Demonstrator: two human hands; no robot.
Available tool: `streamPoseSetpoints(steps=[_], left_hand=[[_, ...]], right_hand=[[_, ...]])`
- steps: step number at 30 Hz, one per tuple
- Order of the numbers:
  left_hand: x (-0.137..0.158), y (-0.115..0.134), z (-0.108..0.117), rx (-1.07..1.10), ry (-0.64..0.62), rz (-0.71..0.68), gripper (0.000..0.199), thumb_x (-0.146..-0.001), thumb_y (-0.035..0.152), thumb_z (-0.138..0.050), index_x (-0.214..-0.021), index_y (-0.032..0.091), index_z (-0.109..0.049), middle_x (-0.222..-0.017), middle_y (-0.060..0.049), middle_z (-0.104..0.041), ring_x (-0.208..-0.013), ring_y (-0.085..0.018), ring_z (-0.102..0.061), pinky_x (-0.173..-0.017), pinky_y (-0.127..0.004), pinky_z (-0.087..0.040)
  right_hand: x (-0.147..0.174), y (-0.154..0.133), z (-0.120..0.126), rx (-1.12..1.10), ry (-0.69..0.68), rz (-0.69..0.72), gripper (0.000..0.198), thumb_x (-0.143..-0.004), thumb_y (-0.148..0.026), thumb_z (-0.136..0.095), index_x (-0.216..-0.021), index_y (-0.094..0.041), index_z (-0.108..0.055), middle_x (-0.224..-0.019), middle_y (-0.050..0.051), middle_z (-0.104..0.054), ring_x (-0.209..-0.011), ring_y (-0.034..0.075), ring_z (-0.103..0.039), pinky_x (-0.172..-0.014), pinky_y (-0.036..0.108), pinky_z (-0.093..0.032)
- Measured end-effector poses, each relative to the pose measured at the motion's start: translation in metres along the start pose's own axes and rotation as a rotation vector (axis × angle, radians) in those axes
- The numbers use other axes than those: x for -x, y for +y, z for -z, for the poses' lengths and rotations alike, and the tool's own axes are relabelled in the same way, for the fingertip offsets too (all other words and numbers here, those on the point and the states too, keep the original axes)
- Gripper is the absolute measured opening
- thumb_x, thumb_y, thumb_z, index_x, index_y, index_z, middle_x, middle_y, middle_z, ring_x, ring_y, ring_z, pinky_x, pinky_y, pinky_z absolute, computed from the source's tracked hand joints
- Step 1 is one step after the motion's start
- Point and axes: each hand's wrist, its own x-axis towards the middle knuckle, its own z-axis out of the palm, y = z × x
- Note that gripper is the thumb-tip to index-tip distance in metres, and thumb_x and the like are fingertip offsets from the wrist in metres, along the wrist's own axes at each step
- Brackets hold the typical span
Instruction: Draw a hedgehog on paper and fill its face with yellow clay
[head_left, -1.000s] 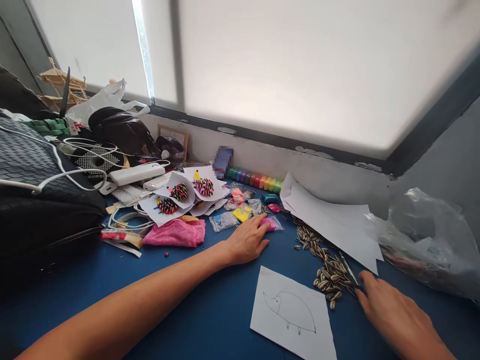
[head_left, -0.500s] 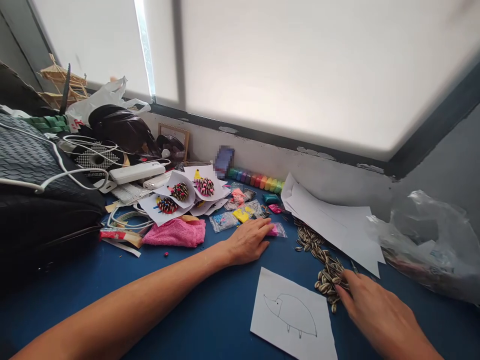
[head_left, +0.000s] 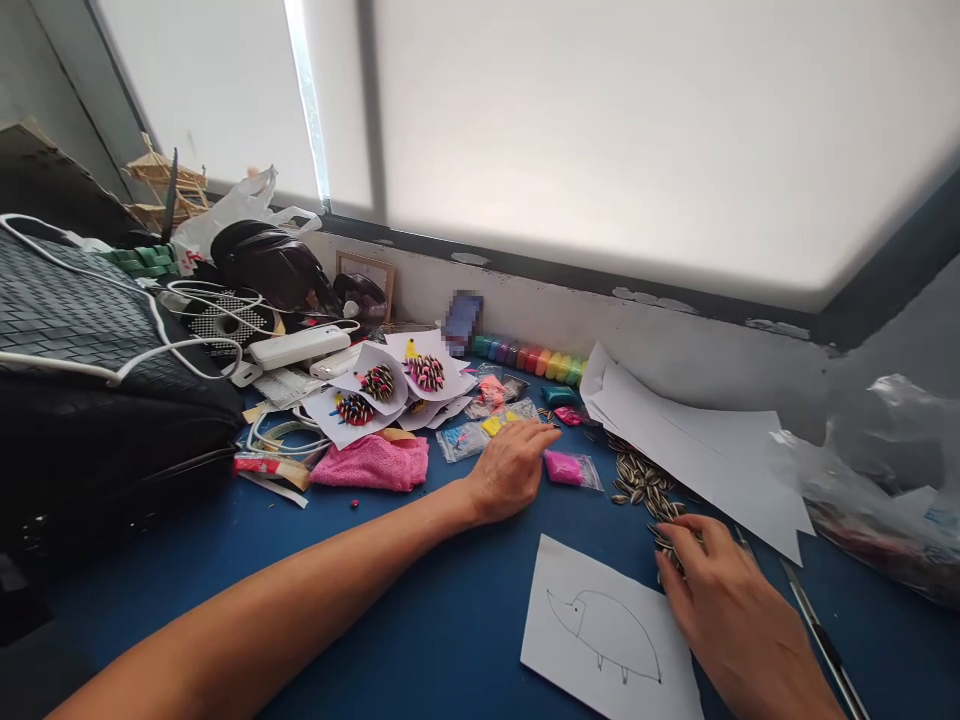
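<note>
My left hand [head_left: 512, 468] hovers by the small bags of modelling clay, its fingers stretched out and nothing visible in them. Just right of it lies a bag of pink clay [head_left: 568, 468]; a bag of yellow clay [head_left: 501, 422] is partly covered by the hand. My right hand [head_left: 731, 595] rests over the near end of a pile of sunflower seeds [head_left: 641, 480], thumb and forefinger apart, with seeds showing between them. Below lies a white sheet with a pen-drawn hedgehog outline [head_left: 604, 635].
Finished seed hedgehogs [head_left: 427, 373] on paper lie behind a pink cloth [head_left: 371, 463]. White paper sheets [head_left: 682, 435] and a plastic bag [head_left: 885, 490] are at right, with a pen-like tool [head_left: 825, 640] nearby. A black bag [head_left: 112, 400] fills the left.
My left hand has come off the pink clay bag and shifted left, uncovering it. My right hand now covers more of the near seeds. The view has turned slightly left.
</note>
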Motion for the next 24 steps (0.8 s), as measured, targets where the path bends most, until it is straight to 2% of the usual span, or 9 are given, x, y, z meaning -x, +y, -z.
streamPoseSetpoints(steps=[2,5,8,12,15,18,20,22,24], left_hand=[[-0.002,-0.004,0.002,-0.059,0.015,0.089,0.051,-0.081,0.005,-0.05,-0.132,0.008,-0.05,-0.139,-0.018,-0.05,-0.132,-0.027,-0.045,-0.114,-0.046,-0.034],[-0.003,-0.01,0.007,-0.129,-0.021,0.18,0.039,-0.082,0.017,-0.061,-0.119,0.006,-0.057,-0.132,-0.022,-0.053,-0.126,-0.035,-0.047,-0.109,-0.055,-0.036],[-0.004,-0.015,0.011,-0.151,-0.094,0.24,0.035,-0.09,0.032,-0.062,-0.117,0.01,-0.059,-0.123,-0.015,-0.058,-0.112,-0.029,-0.057,-0.097,-0.051,-0.047],[-0.008,-0.022,0.018,-0.071,-0.131,0.309,0.035,-0.095,0.035,-0.057,-0.124,0.016,-0.056,-0.123,-0.01,-0.058,-0.104,-0.021,-0.061,-0.087,-0.042,-0.053],[-0.012,-0.029,0.032,0.052,-0.069,0.389,0.035,-0.095,0.035,-0.057,-0.124,0.015,-0.056,-0.123,-0.01,-0.058,-0.105,-0.022,-0.06,-0.088,-0.042,-0.053],[-0.014,-0.033,0.052,0.218,0.054,0.488,0.033,-0.095,0.034,-0.057,-0.121,0.015,-0.057,-0.12,-0.01,-0.059,-0.104,-0.021,-0.061,-0.088,-0.042,-0.053],[-0.012,-0.03,0.063,0.369,0.107,0.538,0.025,-0.099,0.023,-0.043,-0.113,0.013,-0.061,-0.112,-0.01,-0.063,-0.104,-0.02,-0.062,-0.087,-0.035,-0.054],[-0.008,-0.02,0.069,0.559,0.083,0.569,0.027,-0.098,0.02,-0.038,-0.11,0.012,-0.061,-0.104,-0.009,-0.065,-0.089,-0.017,-0.066,-0.072,-0.029,-0.057],[-0.001,-0.002,0.068,0.761,-0.009,0.582,0.026,-0.096,0.026,-0.043,-0.109,0.012,-0.061,-0.096,-0.008,-0.067,-0.073,-0.015,-0.067,-0.057,-0.027,-0.057]], right_hand=[[0.002,0.004,0.0,-0.028,0.023,0.021,0.03,-0.091,-0.03,-0.041,-0.101,-0.02,-0.067,-0.111,0.013,-0.065,-0.089,0.024,-0.069,-0.075,0.038,-0.057],[0.003,0.007,0.002,-0.055,0.029,0.028,0.032,-0.092,-0.033,-0.04,-0.099,-0.019,-0.068,-0.112,0.014,-0.066,-0.09,0.024,-0.069,-0.069,0.035,-0.058],[0.004,0.006,0.005,-0.071,0.022,0.014,0.032,-0.092,-0.033,-0.039,-0.096,-0.019,-0.068,-0.113,0.014,-0.066,-0.09,0.025,-0.069,-0.066,0.035,-0.058],[0.005,0.003,0.009,-0.104,0.021,0.012,0.034,-0.092,-0.034,-0.037,-0.096,-0.02,-0.068,-0.114,0.013,-0.066,-0.09,0.024,-0.069,-0.071,0.036,-0.057],[0.005,0.0,0.014,-0.129,0.047,0.016,0.037,-0.092,-0.034,-0.036,-0.098,-0.019,-0.069,-0.113,0.014,-0.066,-0.089,0.025,-0.069,-0.067,0.036,-0.058],[0.005,-0.002,0.019,-0.167,0.07,-0.004,0.04,-0.091,-0.036,-0.035,-0.096,-0.019,-0.071,-0.113,0.014,-0.066,-0.09,0.026,-0.069,-0.064,0.036,-0.058],[0.004,-0.003,0.023,-0.233,0.051,-0.031,0.041,-0.09,-0.039,-0.036,-0.097,-0.019,-0.071,-0.113,0.014,-0.066,-0.091,0.027,-0.069,-0.065,0.038,-0.058],[0.003,-0.006,0.028,-0.355,-0.01,-0.073,0.041,-0.088,-0.042,-0.038,-0.098,-0.019,-0.071,-0.112,0.013,-0.067,-0.088,0.027,-0.069,-0.064,0.037,-0.057],[0.002,-0.012,0.035,-0.534,-0.12,-0.12,0.041,-0.087,-0.046,-0.041,-0.098,-0.021,-0.07,-0.108,0.012,-0.069,-0.08,0.024,-0.069,-0.062,0.035,-0.056]])
